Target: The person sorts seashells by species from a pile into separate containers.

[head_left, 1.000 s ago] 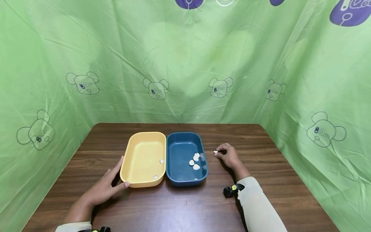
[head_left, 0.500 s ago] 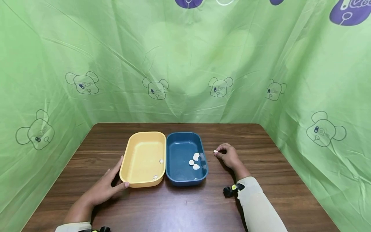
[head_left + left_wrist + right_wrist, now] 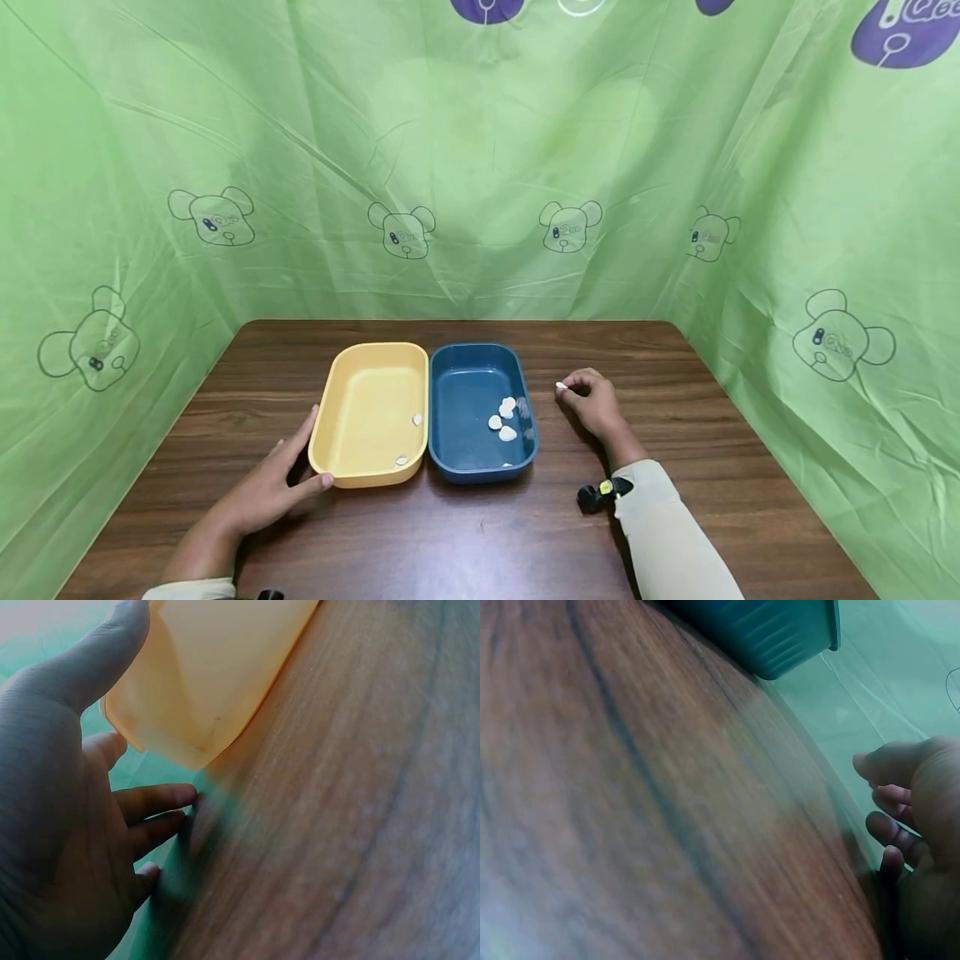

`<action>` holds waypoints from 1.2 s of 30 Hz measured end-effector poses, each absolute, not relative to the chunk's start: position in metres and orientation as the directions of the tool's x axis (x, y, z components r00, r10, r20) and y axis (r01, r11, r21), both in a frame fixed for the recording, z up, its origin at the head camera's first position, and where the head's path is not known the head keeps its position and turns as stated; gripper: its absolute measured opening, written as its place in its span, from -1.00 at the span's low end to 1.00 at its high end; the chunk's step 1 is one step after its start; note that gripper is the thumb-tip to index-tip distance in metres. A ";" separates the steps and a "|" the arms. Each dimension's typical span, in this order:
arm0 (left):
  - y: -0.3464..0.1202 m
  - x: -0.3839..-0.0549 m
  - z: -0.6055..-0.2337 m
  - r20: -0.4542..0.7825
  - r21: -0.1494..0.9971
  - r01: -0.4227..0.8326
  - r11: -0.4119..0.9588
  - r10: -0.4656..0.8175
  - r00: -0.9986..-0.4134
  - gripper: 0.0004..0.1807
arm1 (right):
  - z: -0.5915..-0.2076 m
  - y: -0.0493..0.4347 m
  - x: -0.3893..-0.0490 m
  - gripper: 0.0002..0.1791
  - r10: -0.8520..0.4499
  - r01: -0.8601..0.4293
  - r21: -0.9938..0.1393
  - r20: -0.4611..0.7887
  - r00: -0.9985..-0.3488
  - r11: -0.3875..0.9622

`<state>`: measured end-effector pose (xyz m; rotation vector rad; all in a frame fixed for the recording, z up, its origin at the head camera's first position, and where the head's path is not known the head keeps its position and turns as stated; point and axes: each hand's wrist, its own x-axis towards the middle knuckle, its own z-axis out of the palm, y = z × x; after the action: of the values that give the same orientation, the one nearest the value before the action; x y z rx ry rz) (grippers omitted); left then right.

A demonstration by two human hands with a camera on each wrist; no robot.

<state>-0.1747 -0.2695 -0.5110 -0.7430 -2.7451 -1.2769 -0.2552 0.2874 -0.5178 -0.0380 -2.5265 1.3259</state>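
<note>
In the head view my right hand (image 3: 596, 406) pinches a small white shell-like piece (image 3: 561, 386) between thumb and fingertips, right of the blue tray (image 3: 483, 472). The right wrist view shows the curled fingers but hides that piece. My left hand (image 3: 262, 487) lies along the left side of the yellow tray (image 3: 375, 479), its fingers extended and thumb at the near left corner. From the left wrist, the thumb (image 3: 112, 652) overlaps the tray's wall. Several white pieces (image 3: 507, 433) lie in the blue tray's right half. Two pale pieces (image 3: 402, 460) sit in the yellow one.
Both trays stand side by side on a brown wooden table (image 3: 480, 542). Green printed cloth (image 3: 480, 150) hangs behind the table and at both sides. A black wrist camera (image 3: 596, 498) is strapped at the right sleeve.
My right hand's fingertips have risen slightly with the white piece, which now tilts differently. The left hand and both trays stay put.
</note>
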 end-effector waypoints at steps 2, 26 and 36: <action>-0.270 -0.175 -0.511 0.219 0.716 0.432 0.548 0.411 -0.885 0.24 | -0.517 0.287 -0.255 -0.91 0.170 -0.122 -0.822 0.256 -0.952 0.556; -0.270 -0.173 -0.514 0.209 0.721 0.426 0.547 0.414 -0.886 0.20 | -0.479 0.263 -0.253 -0.86 0.217 -0.190 -0.879 0.308 -0.926 0.438; -0.270 -0.172 -0.514 0.224 0.719 0.439 0.539 0.417 -0.881 0.18 | -0.444 0.232 -0.248 -0.87 0.133 -0.252 -0.880 0.328 -0.935 0.403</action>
<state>-0.1724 -0.2701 -0.5139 -0.7603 -2.7333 -1.2875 -0.2478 0.2320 -0.4442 0.1023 -2.3176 1.5439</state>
